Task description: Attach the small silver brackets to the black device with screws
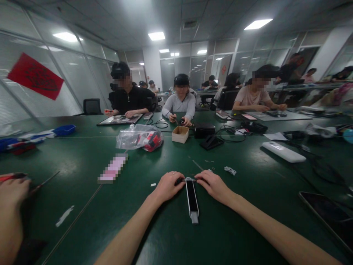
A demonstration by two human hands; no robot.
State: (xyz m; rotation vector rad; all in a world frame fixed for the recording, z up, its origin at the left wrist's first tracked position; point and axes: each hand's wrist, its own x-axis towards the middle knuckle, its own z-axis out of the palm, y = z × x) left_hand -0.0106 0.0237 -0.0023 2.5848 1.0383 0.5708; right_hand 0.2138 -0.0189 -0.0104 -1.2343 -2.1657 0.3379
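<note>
On the green table (82, 154) one slim black-and-white device (192, 198) lies flat, pointing away from the person; the left hand (168, 186) and right hand (213, 185) meet at its far end, fingers curled and pinching there; no writing on it can be read; beyond lie one plastic bag (139, 137), one cardboard box (180, 134) and one white bar (283, 151).

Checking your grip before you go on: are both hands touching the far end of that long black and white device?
Touching. The head view shows the left hand and right hand closing fingertips on the device at its far end.
</note>
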